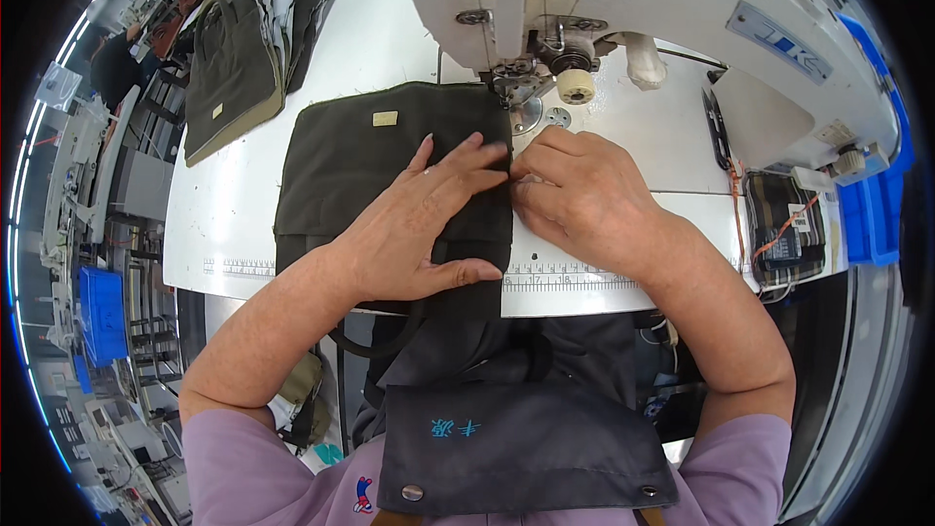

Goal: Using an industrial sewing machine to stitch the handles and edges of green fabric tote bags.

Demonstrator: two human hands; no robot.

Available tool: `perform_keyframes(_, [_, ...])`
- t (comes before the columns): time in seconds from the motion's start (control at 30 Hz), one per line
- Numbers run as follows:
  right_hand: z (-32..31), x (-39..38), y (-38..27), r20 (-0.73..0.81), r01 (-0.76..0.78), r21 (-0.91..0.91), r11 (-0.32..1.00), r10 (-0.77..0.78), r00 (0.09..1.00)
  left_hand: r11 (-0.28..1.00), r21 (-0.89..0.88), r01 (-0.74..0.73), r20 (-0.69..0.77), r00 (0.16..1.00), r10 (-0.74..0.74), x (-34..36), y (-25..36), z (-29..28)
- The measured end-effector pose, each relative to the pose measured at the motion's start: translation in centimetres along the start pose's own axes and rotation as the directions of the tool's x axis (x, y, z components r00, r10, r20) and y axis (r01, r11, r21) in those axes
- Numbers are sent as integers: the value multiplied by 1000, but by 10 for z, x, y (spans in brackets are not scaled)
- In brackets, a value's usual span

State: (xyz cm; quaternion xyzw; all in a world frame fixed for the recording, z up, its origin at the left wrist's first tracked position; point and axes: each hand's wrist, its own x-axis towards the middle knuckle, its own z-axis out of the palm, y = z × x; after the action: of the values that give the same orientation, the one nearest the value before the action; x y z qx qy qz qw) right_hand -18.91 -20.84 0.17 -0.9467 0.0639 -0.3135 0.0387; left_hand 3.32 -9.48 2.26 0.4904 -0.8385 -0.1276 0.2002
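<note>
A dark olive fabric panel (341,166) with a small pale label lies on the white sewing table, its right edge beside the sewing machine's needle and presser foot (511,93). My left hand (429,200) rests over the panel with fingers spread, the fingertips slightly blurred. At the panel's right edge, my right hand (579,190) has its fingers curled together against the fabric edge; the fingertips are partly hidden. A dark strap (385,343) hangs over the table's front edge below the panel.
A stack of similar olive pieces (239,73) lies at the table's far left. Thread snips (719,127) and a plaid pouch (779,224) are at the right, near blue bins (870,219). The machine body (701,0) overhangs the far side. A printed ruler (575,276) runs along the front edge.
</note>
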Motion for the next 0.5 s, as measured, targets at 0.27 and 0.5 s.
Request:
perform_keyframes(0.27, [-7,2,-5,110,-63,-1,998,63,992,990,86,112,154,980,-124,-9,8,6])
perform_keyframes(0.5, [-10,2,-3,89,-129,99,987,120,989,988,98,119,140,981,-132,-11,10,8])
